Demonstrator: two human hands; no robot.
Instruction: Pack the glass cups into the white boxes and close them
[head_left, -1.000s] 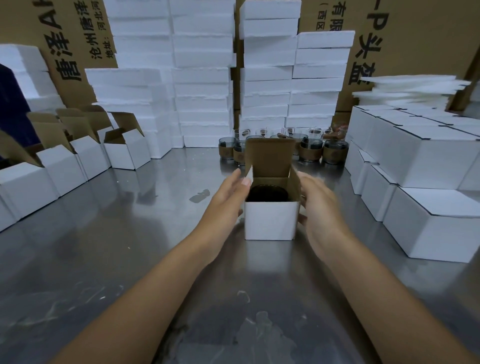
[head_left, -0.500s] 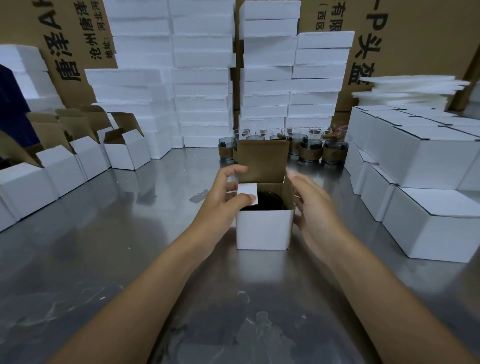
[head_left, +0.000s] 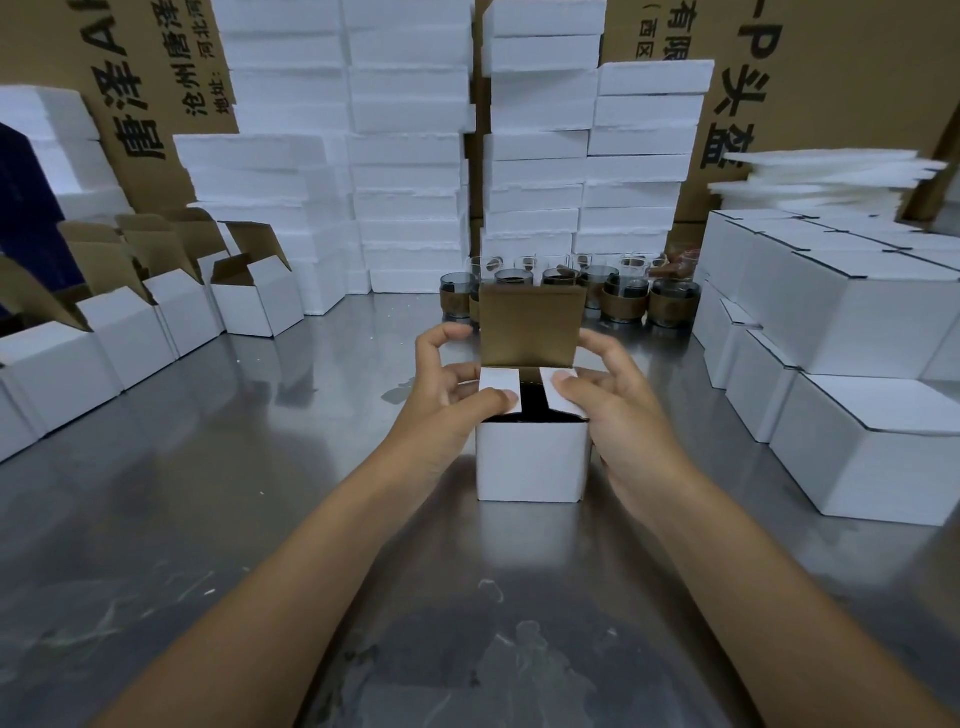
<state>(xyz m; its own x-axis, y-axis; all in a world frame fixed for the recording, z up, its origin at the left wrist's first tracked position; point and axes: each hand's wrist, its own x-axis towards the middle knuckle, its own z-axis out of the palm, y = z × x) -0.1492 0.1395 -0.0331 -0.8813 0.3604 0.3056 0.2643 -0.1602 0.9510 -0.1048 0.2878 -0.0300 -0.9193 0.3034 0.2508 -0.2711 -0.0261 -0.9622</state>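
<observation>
Now at bench centre: white box, dark glass cup inside, lid upright. Pinching left flap down with left hand, right flap with right hand. Probably light, thin card, creases easily; glass fragile. Best gripped by side walls, not flaps.

Box dead centre on the steel table, brown lid straight up at the back, dark cup peeking through the gap between two folded-in side flaps. Left hand thumb down on the left flap, right hand thumb down on the right one, index fingers curled up beside the lid. Behind, more cups in a cluster; open boxes off left, closed boxes stacked right, foam slabs piled at the back.
</observation>
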